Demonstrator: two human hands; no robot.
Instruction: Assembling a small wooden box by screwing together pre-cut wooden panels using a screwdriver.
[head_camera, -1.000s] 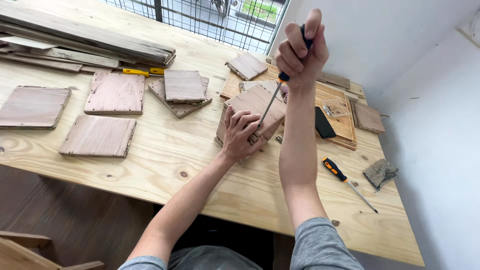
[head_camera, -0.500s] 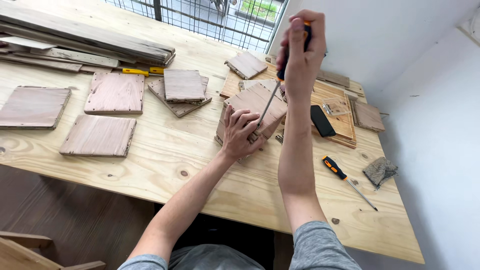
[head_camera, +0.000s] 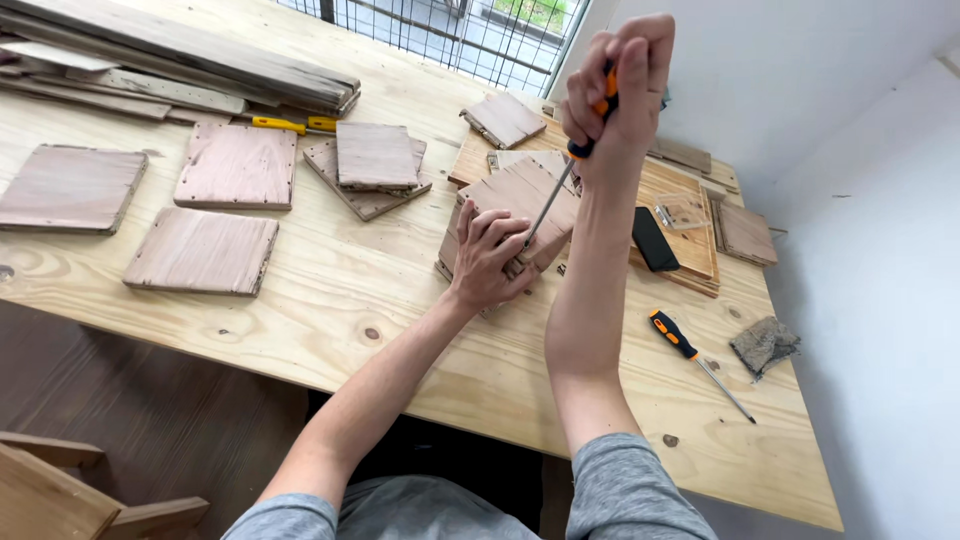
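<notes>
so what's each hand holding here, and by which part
Right hand grips a screwdriver by its orange-and-black handle. Left hand presses down on the wooden panel, near its front edge.

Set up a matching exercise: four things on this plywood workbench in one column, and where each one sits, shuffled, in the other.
Things
1. Orange-and-black screwdriver in use
2. Second orange-and-black screwdriver
3. Flat black rectangular block
4. Yellow-handled tool

Places
A. Lying untouched on the table near the right edge, beside a grey rag
B. Gripped upright in the right hand, tip down by the left hand on a wooden panel
C. Beside the long planks at the far left
D. On a light wooden board right of the raised forearm

Pairs: 1-B, 2-A, 3-D, 4-C
</notes>
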